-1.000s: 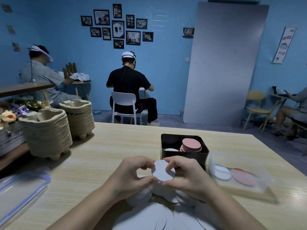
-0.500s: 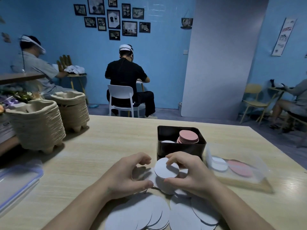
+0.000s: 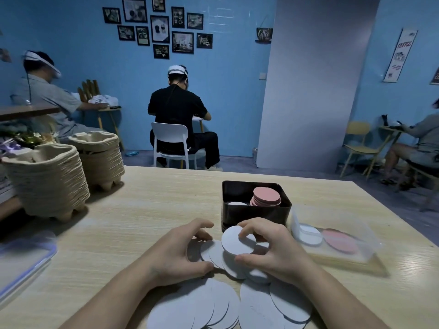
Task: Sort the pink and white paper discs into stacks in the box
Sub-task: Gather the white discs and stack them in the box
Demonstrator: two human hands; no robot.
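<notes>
A dark box stands on the wooden table just beyond my hands. It holds a tall stack of pink discs on the right and a low white stack on the left. My right hand pinches a small stack of white discs between thumb and fingers, lifted just off the table. My left hand hovers with curled fingers over loose white discs beside it and holds nothing. More white discs lie fanned out near the table's front edge.
A clear plastic tray with one white and one pink disc sits to the right of the box. Two stacks of pulp cup carriers stand at the left. A clear lid lies at the far left. Other people sit at the back.
My left hand has let go of the white disc stack and drawn back to the left. My right hand alone keeps the stack. The camera has tilted down a little.
</notes>
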